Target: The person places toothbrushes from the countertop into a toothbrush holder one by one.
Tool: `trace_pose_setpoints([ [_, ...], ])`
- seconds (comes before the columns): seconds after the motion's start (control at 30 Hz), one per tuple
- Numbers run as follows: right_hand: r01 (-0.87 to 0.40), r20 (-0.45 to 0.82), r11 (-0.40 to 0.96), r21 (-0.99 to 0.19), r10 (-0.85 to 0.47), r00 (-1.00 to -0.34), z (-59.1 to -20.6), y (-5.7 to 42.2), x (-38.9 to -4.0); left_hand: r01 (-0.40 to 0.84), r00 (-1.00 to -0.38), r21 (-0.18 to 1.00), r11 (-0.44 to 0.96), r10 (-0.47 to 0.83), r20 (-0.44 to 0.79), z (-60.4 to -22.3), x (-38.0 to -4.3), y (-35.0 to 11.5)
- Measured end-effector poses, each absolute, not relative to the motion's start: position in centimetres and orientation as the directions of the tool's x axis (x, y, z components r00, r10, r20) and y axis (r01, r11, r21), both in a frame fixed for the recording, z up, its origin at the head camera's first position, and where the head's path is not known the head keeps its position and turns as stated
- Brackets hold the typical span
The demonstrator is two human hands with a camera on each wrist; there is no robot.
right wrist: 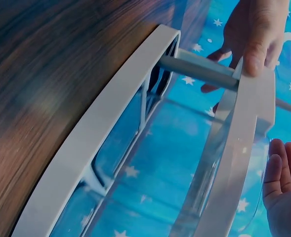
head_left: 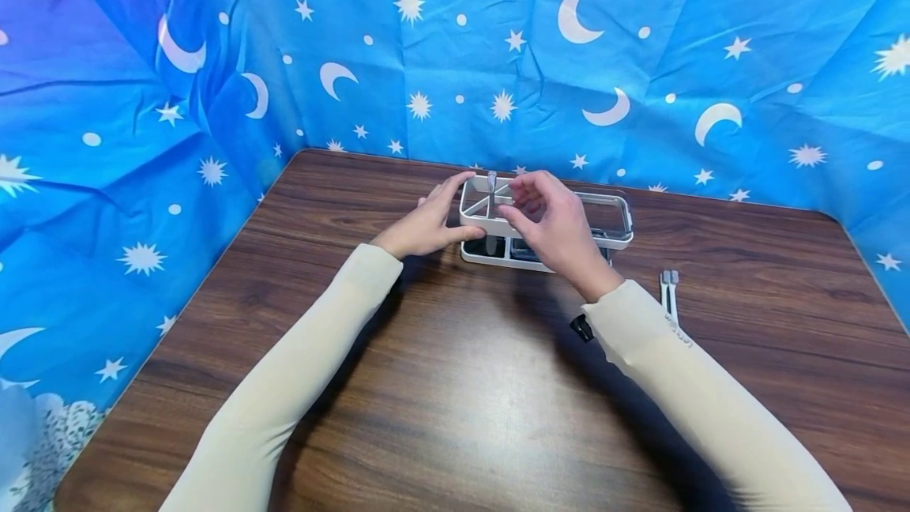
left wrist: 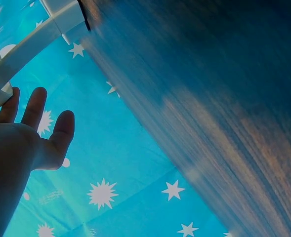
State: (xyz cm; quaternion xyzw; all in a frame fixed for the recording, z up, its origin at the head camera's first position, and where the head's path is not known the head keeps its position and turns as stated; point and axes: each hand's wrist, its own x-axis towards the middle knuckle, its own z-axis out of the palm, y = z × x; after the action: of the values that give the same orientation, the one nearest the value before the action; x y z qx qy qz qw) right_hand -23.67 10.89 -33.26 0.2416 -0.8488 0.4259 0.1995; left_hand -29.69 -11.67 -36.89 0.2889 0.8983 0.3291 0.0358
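Note:
A white two-tier rack [head_left: 617,243] with divided compartments stands near the table's back edge. My left hand [head_left: 426,224] grips its left end, thumb along the front rim and fingers at the back; the right wrist view shows that thumb pressed on the upper tier. A slim grey stick [head_left: 492,194] with a wider top stands upright in a left compartment of the upper tier. Just to the right of the stick is my right hand [head_left: 558,220], fingers loosely bent. In the right wrist view, my right hand's fingers [right wrist: 285,170] appear apart from the stick.
Two slim white sticks with grey heads [head_left: 670,287], like toothbrushes, lie on the brown wooden table [head_left: 455,417] right of the rack, partly behind my right sleeve. A blue cloth [head_left: 469,46] with moons and stars hangs behind and to the left of the table.

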Motion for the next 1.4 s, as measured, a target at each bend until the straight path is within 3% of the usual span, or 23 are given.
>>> trace_pose_setpoints([
  [1.4, -0.464, 0.511, 0.671, -0.578, -0.146, -0.847, -33.4, 18.5, -22.0, 0.509, -0.821, 0.609, 0.609, 0.556, 0.130, -37.0, -29.7, -11.8],
])
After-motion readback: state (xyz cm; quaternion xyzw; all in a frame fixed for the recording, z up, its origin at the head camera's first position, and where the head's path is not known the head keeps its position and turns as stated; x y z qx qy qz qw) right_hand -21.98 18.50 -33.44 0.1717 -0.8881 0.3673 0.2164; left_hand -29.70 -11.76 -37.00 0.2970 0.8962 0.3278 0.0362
